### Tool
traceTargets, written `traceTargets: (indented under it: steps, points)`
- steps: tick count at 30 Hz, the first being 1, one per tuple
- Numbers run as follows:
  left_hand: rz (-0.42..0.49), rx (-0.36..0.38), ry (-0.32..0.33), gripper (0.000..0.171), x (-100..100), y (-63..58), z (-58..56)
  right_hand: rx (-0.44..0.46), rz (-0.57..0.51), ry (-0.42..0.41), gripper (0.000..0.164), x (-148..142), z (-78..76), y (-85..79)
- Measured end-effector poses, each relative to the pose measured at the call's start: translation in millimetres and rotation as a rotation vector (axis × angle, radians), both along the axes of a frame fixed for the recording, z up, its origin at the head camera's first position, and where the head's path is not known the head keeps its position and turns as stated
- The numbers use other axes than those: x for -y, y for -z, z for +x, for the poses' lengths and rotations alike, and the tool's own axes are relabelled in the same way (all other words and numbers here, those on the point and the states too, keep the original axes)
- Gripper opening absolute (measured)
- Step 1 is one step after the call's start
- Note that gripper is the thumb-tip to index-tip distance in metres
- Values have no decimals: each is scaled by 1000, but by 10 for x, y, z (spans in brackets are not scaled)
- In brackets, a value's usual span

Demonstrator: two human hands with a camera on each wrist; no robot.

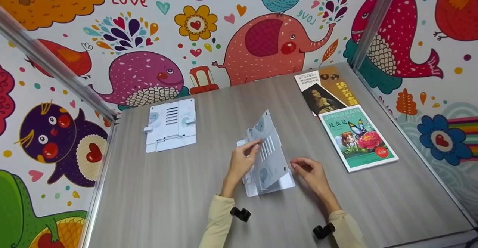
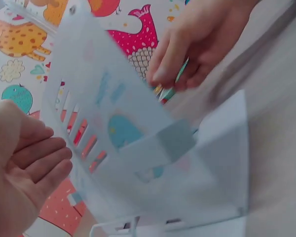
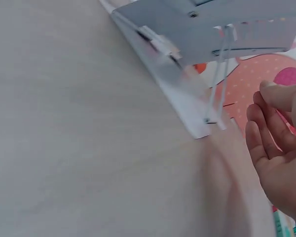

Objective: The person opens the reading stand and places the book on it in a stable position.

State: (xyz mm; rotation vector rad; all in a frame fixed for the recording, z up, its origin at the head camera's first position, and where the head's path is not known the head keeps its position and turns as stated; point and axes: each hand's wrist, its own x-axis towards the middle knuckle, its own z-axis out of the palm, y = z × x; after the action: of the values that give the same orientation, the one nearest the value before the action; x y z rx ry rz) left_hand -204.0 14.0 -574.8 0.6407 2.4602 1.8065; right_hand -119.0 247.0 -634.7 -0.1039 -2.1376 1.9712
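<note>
Head view: stand (image 1: 270,162), long axis pointing away, between left hand (image 1: 242,163) (looks nearer) and right hand (image 1: 313,174); both loosely curled.

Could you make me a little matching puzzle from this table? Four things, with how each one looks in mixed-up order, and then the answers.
Things:
1. Left stand
2. Butterfly book
3. Centre stand
4. Portrait book

Looks:
A. White, panel tilted up
B. Gold, white and black cover
C. White, folded down flat
D. Mostly green cover

Pairs: 1-C, 2-D, 3-A, 4-B
</note>
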Motion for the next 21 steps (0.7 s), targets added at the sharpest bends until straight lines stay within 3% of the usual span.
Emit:
traceTargets:
  steps: [7,13,21]
  points:
    - [-19,24,-35,30,28,-94,-283,-14,-29,-13,8,246,337,-142]
    - [-12,19,-41,32,-102,-123,-504,-3,-127,93,11,566,579,-194]
    - [-17,87,-106,31,-220,-59,-646,43,-176,161,18,940,623,-158]
